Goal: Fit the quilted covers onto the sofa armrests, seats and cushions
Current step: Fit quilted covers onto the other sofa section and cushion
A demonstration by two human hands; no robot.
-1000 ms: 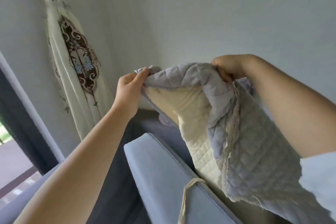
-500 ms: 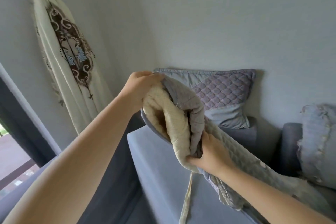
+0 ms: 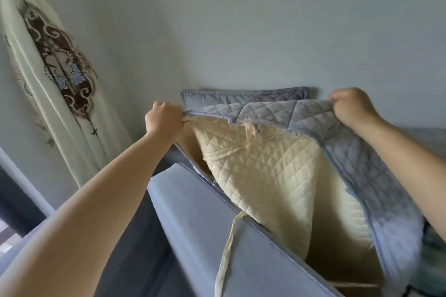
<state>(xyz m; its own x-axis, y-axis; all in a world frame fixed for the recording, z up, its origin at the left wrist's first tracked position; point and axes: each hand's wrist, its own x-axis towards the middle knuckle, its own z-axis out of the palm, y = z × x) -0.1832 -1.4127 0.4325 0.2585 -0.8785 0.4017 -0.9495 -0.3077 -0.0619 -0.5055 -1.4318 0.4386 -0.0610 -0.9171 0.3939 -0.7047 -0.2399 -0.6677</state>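
A quilted cover (image 3: 270,171), grey-blue outside and cream inside, hangs spread out above the blue sofa armrest (image 3: 198,214). My left hand (image 3: 164,119) grips its top left corner. My right hand (image 3: 351,108) grips the top right edge. Between the hands the top edge is pulled taut. A cream tie strap (image 3: 225,251) dangles from the cover over the armrest. The cover's lower part falls behind the armrest and hides the seat.
A quilted grey-blue pillow (image 3: 243,96) leans on the wall behind the cover. A cream embroidered curtain (image 3: 53,75) hangs tied at the left. Dark sofa upholstery (image 3: 147,236) shows left of the armrest. A window frame is at the far left edge.
The cover was bunched between my hands; now it is stretched wide. My right hand rose from low on the cover to its top right edge. My left hand stayed at the left corner.
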